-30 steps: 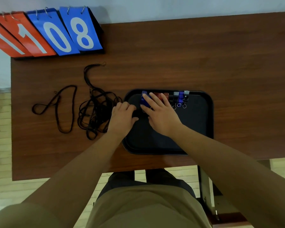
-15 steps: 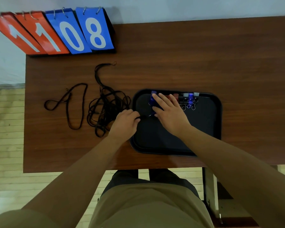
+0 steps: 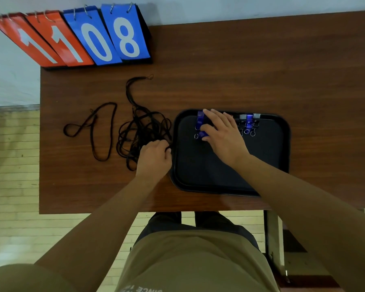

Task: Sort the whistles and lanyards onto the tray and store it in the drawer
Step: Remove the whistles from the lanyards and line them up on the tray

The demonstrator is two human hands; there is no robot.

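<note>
Whistles [image 3: 249, 121]: lay in a row along the far edge of the black tray [image 3: 283, 148], with blue whistles [image 3: 200, 121] at its left end.
Right hand [image 3: 224, 134]: fingers straight and spread over the row, thumb against the blue whistles.
Left hand [image 3: 154, 160]: fingers curled round a cord of the tangled lanyards [image 3: 142, 131], just left of the tray.
Loose lanyard [image 3: 93, 131]: lay further left on the table [image 3: 261, 66].
Scoreboard [image 3: 82, 36]: stood at the far left corner.

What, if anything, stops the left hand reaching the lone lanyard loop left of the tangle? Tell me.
Likely yes. The left hand grips cord in the tangled lanyards; the lone lanyard lies uncovered on the table left of them.
</note>
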